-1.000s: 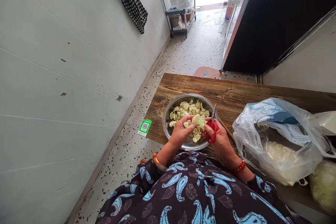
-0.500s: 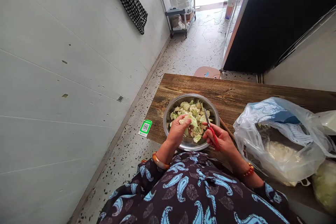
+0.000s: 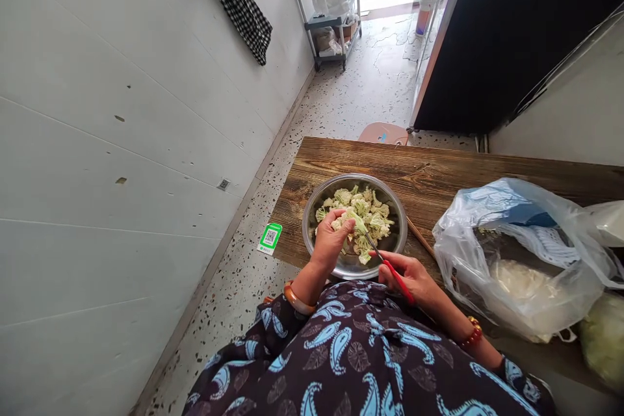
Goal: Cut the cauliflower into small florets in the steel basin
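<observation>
Over a round metal bowl [image 3: 307,224], my left hand [image 3: 331,242] pinches a pale green cauliflower piece [image 3: 357,221] between thumb and fingers. My right hand [image 3: 407,278] grips a pair of scissors [image 3: 397,281] by the red handles. The blades slant up and left, with their tips at the stem of the held piece; whether they are parted is too small to tell. Several cut cauliflower florets [image 3: 375,208] lie in the bowl below both hands.
The bowl stands on a dark wooden table [image 3: 351,156]. To the right are an open clear plastic bag [image 3: 517,260] and a thin wooden stick [image 3: 420,235]. A green QR-code card [image 3: 270,238] lies at the table's left edge. Beyond stand a pink stool [image 3: 384,133] and a shelf cart [image 3: 324,23].
My right hand has moved down and slightly right. The scissors have turned from pointing steeply upward to slanting left, bringing their tips to the cauliflower piece. My left hand has barely moved.
</observation>
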Demonstrator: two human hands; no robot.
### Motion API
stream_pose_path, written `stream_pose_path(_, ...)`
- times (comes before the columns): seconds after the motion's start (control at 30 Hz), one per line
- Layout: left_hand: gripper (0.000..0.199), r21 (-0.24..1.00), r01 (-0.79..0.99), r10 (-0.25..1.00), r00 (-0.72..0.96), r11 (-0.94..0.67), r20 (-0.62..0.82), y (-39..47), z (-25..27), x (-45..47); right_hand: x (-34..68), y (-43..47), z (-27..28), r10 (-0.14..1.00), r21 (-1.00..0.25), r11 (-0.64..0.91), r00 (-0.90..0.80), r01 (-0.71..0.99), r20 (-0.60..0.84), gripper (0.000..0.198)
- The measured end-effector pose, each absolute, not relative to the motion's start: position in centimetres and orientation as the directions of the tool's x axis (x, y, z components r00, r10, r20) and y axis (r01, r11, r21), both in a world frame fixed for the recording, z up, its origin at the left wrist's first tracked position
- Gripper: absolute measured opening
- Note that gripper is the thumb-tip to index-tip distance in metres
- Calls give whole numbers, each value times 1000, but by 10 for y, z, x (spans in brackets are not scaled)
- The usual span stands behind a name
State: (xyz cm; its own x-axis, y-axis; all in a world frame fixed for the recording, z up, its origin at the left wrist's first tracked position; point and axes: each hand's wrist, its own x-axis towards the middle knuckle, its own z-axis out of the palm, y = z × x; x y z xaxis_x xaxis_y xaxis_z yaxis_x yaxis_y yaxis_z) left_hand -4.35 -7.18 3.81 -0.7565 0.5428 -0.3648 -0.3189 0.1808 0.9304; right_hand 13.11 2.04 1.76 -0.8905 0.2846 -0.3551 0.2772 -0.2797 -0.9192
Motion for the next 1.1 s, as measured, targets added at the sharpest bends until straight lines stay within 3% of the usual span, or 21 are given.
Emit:
stream_pose_path(0.3, 45, 956, -203, 548, -786, 211, -287, -77, 36, -45, 131, 19, 15, 193, -820, -459, -862, 343, -469, 67)
stream_pose_path(0.8, 37, 951, -57, 598, -765, 303, -237, -80, 33, -44, 127, 22, 18, 195, -824, -438, -857, 359, -477, 67)
stream_pose_path(1.1, 36, 955, -62, 622, -746, 292, -239, -81, 30, -46, 129, 28, 17, 192, -851, -390, -873, 351, -448, 59)
